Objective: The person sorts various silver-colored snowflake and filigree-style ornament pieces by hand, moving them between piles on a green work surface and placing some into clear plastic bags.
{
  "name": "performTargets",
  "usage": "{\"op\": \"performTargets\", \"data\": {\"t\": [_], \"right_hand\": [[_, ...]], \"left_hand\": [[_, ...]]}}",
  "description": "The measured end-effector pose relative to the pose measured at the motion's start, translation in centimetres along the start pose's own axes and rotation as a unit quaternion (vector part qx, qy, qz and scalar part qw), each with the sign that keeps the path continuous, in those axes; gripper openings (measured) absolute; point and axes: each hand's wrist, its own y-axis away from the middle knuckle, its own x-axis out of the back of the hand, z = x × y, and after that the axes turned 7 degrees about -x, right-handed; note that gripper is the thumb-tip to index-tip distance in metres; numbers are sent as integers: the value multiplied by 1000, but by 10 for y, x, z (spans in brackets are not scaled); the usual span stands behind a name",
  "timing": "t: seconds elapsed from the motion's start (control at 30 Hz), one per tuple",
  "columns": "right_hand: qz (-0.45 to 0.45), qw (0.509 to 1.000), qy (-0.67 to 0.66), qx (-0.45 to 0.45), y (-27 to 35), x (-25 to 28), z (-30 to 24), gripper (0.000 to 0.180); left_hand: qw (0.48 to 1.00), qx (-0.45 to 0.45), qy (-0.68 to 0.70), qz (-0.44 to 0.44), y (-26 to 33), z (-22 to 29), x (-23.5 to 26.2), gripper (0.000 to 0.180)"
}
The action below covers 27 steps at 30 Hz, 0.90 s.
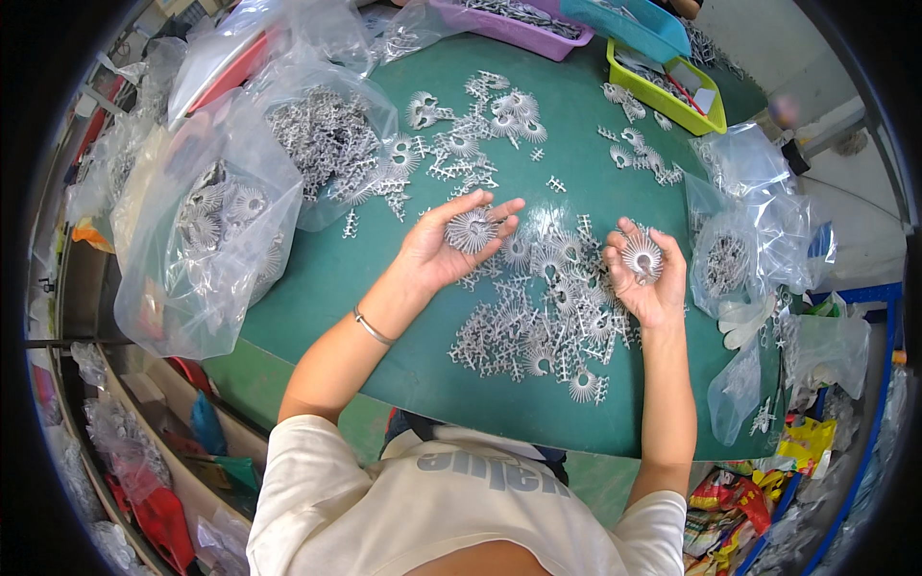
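Palm up over the table, my left hand (427, 257) holds a round grey metal-looking piece (470, 231) with many thin radial fins; the thumb and fingers curve around it. My right hand (655, 300) is raised to the right, its fingers bent around a similar ring-shaped finned piece (642, 259) with a hole in its middle. Between and below the hands lies a loose pile of small branched grey parts (499, 331), with more finned rings mixed in. One finned ring (583, 386) lies at the pile's near edge.
More grey parts (461, 144) are scattered on the green table (413, 350). Clear bags of parts (327, 139) stand at the left, and another bag (725, 254) at the right. Purple (538, 38), blue (663, 36) and lime-green bins (706, 120) line the far edge.
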Motion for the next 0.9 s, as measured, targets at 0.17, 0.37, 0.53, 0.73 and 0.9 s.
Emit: {"op": "performTargets", "data": {"t": [0.17,0.37,0.53,0.73,0.9], "right_hand": [[84,932,353,6,-15,-15,-4,29],[155,380,901,140,-32,-15,23,22],[127,507,820,233,-19,-15,19,17],[57,980,159,108,-10,-16,2,7],[81,825,557,42,-25,-17,3,28]], "left_hand": [[999,-47,-6,-25,-1,3,16,19],[819,-218,-529,-35,4,-10,15,19],[565,-344,-747,-66,11,-19,21,29],[411,-341,-831,-154,3,-37,22,39],[399,-321,-841,-172,-7,-38,23,42]]}}
